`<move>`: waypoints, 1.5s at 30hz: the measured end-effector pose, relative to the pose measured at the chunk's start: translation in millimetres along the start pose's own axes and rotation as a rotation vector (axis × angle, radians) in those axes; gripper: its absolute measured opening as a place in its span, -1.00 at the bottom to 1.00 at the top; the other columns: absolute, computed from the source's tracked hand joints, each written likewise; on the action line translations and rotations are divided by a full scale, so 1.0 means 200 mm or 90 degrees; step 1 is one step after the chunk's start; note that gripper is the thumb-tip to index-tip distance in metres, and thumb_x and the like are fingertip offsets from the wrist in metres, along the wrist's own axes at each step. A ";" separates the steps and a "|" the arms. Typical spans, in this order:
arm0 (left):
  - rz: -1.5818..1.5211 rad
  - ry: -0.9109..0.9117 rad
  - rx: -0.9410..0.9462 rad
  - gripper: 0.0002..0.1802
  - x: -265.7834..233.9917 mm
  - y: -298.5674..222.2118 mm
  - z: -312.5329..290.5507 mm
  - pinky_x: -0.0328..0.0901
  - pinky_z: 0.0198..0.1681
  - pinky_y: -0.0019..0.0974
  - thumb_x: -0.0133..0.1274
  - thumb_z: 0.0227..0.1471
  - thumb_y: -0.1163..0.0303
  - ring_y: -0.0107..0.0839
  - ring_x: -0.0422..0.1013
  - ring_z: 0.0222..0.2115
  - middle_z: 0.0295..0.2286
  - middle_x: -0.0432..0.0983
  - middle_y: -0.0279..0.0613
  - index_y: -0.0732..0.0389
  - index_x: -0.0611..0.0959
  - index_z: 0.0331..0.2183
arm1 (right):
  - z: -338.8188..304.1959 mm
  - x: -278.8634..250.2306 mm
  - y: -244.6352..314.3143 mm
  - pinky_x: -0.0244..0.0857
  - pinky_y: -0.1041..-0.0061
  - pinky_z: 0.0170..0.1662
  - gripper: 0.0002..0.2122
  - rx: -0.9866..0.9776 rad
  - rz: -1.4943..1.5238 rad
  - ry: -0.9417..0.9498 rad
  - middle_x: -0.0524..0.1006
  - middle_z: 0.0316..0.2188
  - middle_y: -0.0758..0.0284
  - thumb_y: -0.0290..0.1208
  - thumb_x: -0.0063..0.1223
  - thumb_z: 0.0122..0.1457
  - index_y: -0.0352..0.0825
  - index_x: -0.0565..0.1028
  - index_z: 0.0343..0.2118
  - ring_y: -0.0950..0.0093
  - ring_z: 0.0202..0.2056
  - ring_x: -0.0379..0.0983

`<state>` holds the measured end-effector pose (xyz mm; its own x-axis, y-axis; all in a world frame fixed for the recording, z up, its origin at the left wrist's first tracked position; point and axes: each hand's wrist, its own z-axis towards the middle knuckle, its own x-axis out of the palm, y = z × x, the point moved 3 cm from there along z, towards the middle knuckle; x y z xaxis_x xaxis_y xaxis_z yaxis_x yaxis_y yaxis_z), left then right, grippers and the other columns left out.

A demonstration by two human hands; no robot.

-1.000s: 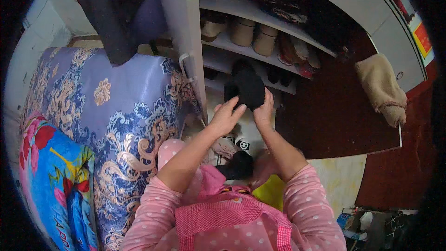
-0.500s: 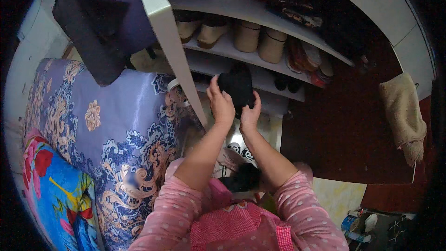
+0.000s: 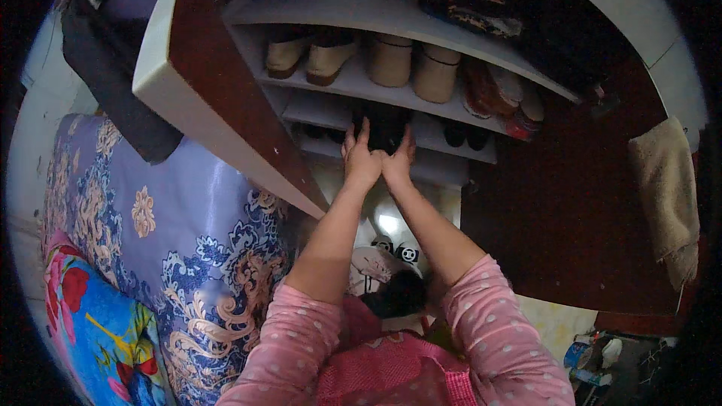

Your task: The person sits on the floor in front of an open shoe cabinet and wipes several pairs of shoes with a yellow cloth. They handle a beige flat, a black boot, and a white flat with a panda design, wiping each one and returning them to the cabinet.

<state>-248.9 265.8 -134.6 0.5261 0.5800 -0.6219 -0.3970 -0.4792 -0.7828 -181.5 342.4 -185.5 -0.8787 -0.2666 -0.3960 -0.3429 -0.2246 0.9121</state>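
Observation:
Both my hands reach forward into a shoe cabinet, wrists close together. Between my left hand point(image 3: 361, 159) and my right hand point(image 3: 398, 162) is a pair of black shoes point(image 3: 385, 128), gripped from both sides at the level of the lower shelf point(image 3: 320, 114). Against the dark shelf space the shoes' outline is hard to make out. To their right on that shelf, other black shoes point(image 3: 466, 136) stand in shadow. The shelf above carries beige shoes point(image 3: 329, 62), tall beige boots point(image 3: 437, 74) and reddish footwear point(image 3: 485, 92).
An open cabinet door point(image 3: 218, 105) stands close on my left, beside a bed with a patterned purple cover point(image 3: 180, 203). Another dark brown door point(image 3: 556, 233) is at right, with a tan cloth point(image 3: 663, 195) over its edge. Patterned slippers point(image 3: 395, 249) lie on the floor below.
My hands have pushed the black shoes forward, deeper into the cabinet at the lower shelf. My wrists have come together. The view has shifted, showing more of the left door's inner face.

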 end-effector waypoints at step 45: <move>-0.215 0.007 0.069 -0.63 -0.38 -0.07 -0.75 0.13 0.04 -0.31 0.08 -0.05 0.46 -0.24 0.18 0.07 0.08 0.21 -0.10 0.08 0.55 -0.11 | 0.88 -0.10 -0.61 0.17 0.26 0.07 -0.60 -0.118 -0.244 0.098 0.35 0.02 0.09 -0.31 -0.18 0.21 -0.35 0.28 0.08 0.18 0.00 0.29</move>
<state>-170.7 128.6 -72.9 0.6484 0.6868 -0.3283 -0.2766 -0.1892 -0.9422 -180.2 540.9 -269.6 -0.6355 -0.2647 -0.7253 -0.5565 -0.4941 0.6679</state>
